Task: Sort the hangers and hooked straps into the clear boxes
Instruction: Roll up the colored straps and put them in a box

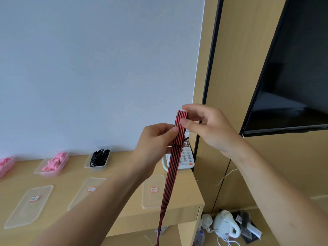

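Both hands raised over desk [191, 189] near its right edge; bare wall behind. Below fingers: clear boxes [98, 162], lids [28, 206], telephone [186, 159]; television [292, 68] to right. Striped strap [179, 137] folded: left hand [154, 139] pinches doubled part, right hand [211, 128] pinches top bend, other fingers loosely spread; tail hangs below.

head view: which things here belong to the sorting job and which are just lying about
Job: striped strap, box of pink pieces, box of black pieces, labelled lids.
Lying about: telephone, kettle, television.
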The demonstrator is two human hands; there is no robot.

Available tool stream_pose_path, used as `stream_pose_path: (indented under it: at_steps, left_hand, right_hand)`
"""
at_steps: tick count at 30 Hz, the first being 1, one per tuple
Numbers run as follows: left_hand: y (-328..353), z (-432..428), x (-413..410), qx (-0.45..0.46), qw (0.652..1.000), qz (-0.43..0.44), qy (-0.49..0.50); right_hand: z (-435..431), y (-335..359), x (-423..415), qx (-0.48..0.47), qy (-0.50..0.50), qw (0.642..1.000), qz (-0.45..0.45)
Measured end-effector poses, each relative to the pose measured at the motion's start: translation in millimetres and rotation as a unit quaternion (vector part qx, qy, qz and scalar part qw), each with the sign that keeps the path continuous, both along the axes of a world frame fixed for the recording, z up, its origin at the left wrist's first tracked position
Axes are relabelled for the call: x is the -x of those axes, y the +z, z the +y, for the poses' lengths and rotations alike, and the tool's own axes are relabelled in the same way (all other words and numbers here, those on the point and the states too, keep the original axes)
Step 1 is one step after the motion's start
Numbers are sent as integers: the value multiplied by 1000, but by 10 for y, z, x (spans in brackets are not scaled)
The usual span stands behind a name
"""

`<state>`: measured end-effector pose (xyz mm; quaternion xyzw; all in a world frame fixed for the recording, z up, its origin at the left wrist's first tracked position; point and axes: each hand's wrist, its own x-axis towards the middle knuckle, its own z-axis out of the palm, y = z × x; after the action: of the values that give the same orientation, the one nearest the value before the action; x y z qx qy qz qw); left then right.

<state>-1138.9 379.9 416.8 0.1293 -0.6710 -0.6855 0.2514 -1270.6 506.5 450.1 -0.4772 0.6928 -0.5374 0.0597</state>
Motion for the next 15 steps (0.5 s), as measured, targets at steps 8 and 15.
stream_pose_path:
  at_steps: [8, 15]
  left_hand:
    - [-74, -83, -1, -19, 997, 11, -71]
    - [-143, -98, 70, -10, 1000, -3, 5]
  right_hand:
    - [-45, -20, 20, 55, -24, 998, 30]
    - [-32, -81, 14, 113, 81, 978, -158]
